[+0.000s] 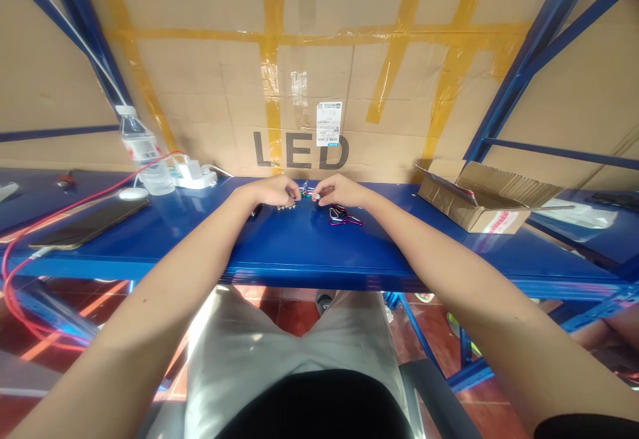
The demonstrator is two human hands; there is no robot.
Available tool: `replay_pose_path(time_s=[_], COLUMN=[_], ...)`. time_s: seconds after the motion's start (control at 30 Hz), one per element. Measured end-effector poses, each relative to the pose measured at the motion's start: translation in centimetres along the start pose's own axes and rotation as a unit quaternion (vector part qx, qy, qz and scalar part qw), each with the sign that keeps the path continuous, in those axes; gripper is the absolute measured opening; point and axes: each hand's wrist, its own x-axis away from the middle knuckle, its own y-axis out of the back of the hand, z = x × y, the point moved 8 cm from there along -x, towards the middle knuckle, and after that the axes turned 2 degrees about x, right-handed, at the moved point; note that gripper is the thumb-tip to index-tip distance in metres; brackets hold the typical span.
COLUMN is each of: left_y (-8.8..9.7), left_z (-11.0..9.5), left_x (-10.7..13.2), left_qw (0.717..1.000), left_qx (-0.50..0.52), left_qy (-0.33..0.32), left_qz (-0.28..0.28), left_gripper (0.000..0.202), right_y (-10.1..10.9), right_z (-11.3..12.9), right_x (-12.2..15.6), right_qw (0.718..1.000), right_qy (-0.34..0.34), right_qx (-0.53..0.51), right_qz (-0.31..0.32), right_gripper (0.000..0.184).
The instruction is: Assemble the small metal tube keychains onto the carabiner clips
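Both hands are over the back part of the blue table (309,246), close to each other. My right hand (343,191) pinches a small round silver piece (316,197) between thumb and fingertips. My left hand (277,191) has its fingers drawn together near a small green item (305,195); what they hold is too small to make out. Several small shiny metal pieces (286,207) lie just below the left hand. Beneath my right hand lies a bunch of coloured carabiners (344,216), pink and dark. A small dark object (256,211) is partly hidden by my left wrist.
An open cardboard box (479,203) stands at the right. On the left are a water bottle (144,149), a white power strip (197,176), a phone (92,223) and a red cable (94,193). A large taped carton (224,106) forms the back wall between blue posts.
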Motion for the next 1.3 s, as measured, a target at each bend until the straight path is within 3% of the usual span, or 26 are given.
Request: replay_pose_path(time_s=[0.2,1.03,1.3], left_y=[0.4,-0.5,-0.5], left_z=[-0.1,-2.2,-2.8], left_x=[0.8,1.1,1.1], left_qw=[0.998,0.993,0.995], left_qx=[0.004,-0.077,-0.072], left_qy=[0.054,0.069,0.042], left_qz=[0.029,0.054,0.061], left_gripper=[0.029,0.035,0.03], right_y=[0.1,0.2,0.3], right_z=[-0.1,-1.0,-0.7], right_x=[0.0,-0.4,-0.2], right_qw=[1.0,1.0,1.0], right_qy=[-0.01,-0.014,-0.016], right_qx=[0.006,-0.01,-0.001], right_qz=[-0.004,-0.007,-0.003], right_gripper=[0.021,0.019,0.019])
